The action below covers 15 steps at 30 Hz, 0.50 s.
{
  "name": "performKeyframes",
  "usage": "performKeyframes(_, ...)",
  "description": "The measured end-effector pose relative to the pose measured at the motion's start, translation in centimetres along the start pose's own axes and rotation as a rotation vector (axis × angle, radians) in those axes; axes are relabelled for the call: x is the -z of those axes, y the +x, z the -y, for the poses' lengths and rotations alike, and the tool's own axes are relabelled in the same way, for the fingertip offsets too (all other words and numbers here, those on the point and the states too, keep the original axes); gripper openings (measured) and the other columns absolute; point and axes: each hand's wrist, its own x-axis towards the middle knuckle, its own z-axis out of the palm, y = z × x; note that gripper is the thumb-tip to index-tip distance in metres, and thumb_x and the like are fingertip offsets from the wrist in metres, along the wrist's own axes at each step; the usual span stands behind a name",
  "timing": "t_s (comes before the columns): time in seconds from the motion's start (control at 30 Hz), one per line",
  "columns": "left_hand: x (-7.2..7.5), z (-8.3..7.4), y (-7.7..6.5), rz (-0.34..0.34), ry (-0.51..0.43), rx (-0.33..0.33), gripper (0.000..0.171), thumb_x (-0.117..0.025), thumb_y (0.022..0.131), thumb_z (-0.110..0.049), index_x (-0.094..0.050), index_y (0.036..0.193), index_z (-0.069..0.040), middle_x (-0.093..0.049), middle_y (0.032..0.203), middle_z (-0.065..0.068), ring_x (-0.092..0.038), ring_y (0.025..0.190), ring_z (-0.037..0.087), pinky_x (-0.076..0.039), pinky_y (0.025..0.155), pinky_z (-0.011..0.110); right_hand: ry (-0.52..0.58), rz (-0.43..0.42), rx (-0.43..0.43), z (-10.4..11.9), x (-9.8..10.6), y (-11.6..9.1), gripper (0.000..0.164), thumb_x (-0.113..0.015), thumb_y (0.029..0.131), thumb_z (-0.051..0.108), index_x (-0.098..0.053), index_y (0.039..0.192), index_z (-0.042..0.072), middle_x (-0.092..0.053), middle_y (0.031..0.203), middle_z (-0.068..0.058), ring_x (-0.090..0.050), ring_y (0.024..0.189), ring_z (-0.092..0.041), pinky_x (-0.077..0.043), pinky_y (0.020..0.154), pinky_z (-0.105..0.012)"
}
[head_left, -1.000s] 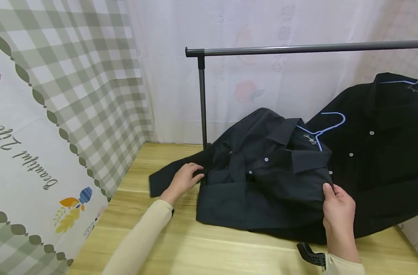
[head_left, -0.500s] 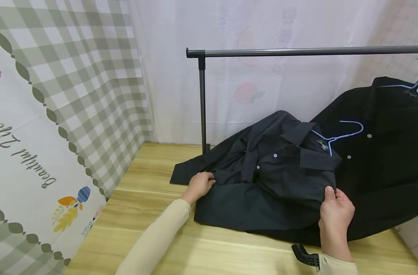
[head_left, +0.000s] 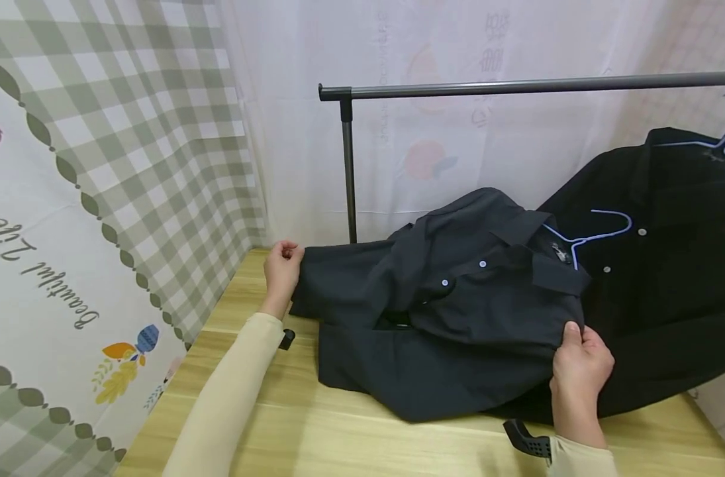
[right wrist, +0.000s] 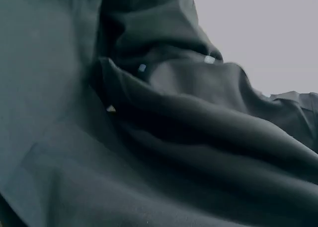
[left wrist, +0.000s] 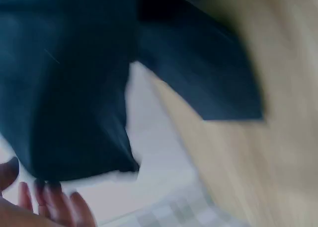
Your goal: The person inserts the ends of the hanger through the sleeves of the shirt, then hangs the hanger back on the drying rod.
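Note:
A dark button shirt [head_left: 487, 318] with a blue hanger [head_left: 597, 236] in its collar spreads over the front of the table in the head view. My left hand [head_left: 282, 271] pinches a corner of its cloth at the far left, lifted off the tabletop. That view from the left wrist is blurred: the fingers [left wrist: 57, 202] show at the lower edge of the cloth, with a sleeve hanging beside it. My right hand [head_left: 582, 361] pinches the shirt near its shoulder, thumb on top. In the right wrist view, folds of the shirt [right wrist: 208, 113] fill most of the picture.
A metal rail [head_left: 517, 86] on an upright post [head_left: 348, 172] runs across the back. From it, at the right, hangs another black shirt [head_left: 690, 278] on a blue hanger. A checked curtain [head_left: 177, 132] stands left of the wooden table [head_left: 243, 411].
My left hand has gone up and left from the middle of the cloth, drawing a corner of the shirt outward. The hanger and collar have shifted right; my right hand has barely moved.

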Motion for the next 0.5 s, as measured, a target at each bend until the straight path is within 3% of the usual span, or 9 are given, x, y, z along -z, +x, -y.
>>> performKeyframes(0.07,0.2,1.2,-0.6,0.081,0.195,-0.107,0.025,-0.068,0.095,-0.020,-0.065,0.111,0.000,-0.061,0.104,0.016,-0.055,0.096,0.029,-0.044,0.084,0.039,-0.008,-0.002,0.019,0.0,-0.1,0.0,0.026,-0.057,0.101,0.020,-0.069,0.079,0.015,-0.054,0.061,0.013,-0.047,0.071,-0.011,-0.038,0.063,-0.019)
performKeyframes(0.13,0.0,2.3,-1.7,0.234,0.318,-0.201,0.029,-0.070,0.094,-0.025,-0.068,0.112,-0.002,-0.062,0.110,0.016,-0.056,0.102,0.031,-0.045,0.089,0.043,-0.025,-0.002,0.039,-0.1,-0.3,0.0,0.023,-0.056,0.101,0.019,-0.070,0.083,0.014,-0.056,0.063,0.015,-0.047,0.073,-0.011,-0.039,0.066,-0.020)
performKeyframes(0.27,-1.0,3.4,-4.8,0.689,0.501,-0.317,0.049,-0.073,0.090,-0.041,-0.066,0.124,-0.007,-0.061,0.123,0.013,-0.055,0.115,0.032,-0.042,0.099,0.049,-0.073,-0.005,0.064,-0.1,-0.4,-0.1,0.022,-0.055,0.102,0.020,-0.068,0.093,0.005,-0.055,0.065,0.019,-0.047,0.076,-0.010,-0.038,0.071,-0.024)
performKeyframes(0.33,-1.5,3.8,-6.4,0.864,0.635,-0.413,0.057,-0.075,0.087,-0.047,-0.064,0.129,-0.010,-0.059,0.125,0.010,-0.054,0.117,0.029,-0.041,0.100,0.048,-0.079,-0.008,0.067,-0.1,-0.5,-0.1,0.023,-0.054,0.102,0.021,-0.067,0.097,0.002,-0.055,0.066,0.021,-0.047,0.077,-0.010,-0.038,0.073,-0.025)
performKeyframes(0.4,-1.9,4.3,-7.6,0.925,0.748,-0.580,0.050,-0.075,0.087,-0.045,-0.067,0.124,-0.012,-0.061,0.118,0.007,-0.057,0.111,0.027,-0.044,0.094,0.047,-0.069,-0.009,0.066,-0.1,-0.5,-0.2,0.023,-0.055,0.102,0.021,-0.067,0.099,0.002,-0.056,0.067,0.021,-0.048,0.078,-0.010,-0.038,0.075,-0.025)
performKeyframes(0.47,-2.0,4.7,-8.2,0.900,0.786,-0.720,0.034,-0.074,0.090,-0.037,-0.072,0.114,-0.012,-0.064,0.106,0.004,-0.061,0.101,0.023,-0.047,0.087,0.043,-0.064,-0.016,0.067,-0.2,-0.5,-0.2,0.022,-0.055,0.102,0.021,-0.068,0.100,0.003,-0.056,0.069,0.021,-0.049,0.078,-0.009,-0.037,0.075,-0.024)
performKeyframes(0.5,-1.9,4.9,-8.1,0.864,0.768,-0.751,0.025,-0.073,0.092,-0.031,-0.073,0.108,-0.013,-0.065,0.101,0.002,-0.062,0.095,0.021,-0.048,0.084,0.041,-0.072,-0.016,0.072,-0.2,-0.5,-0.2,0.022,-0.055,0.102,0.021,-0.068,0.101,0.004,-0.057,0.069,0.022,-0.049,0.078,-0.008,-0.038,0.075,-0.024)
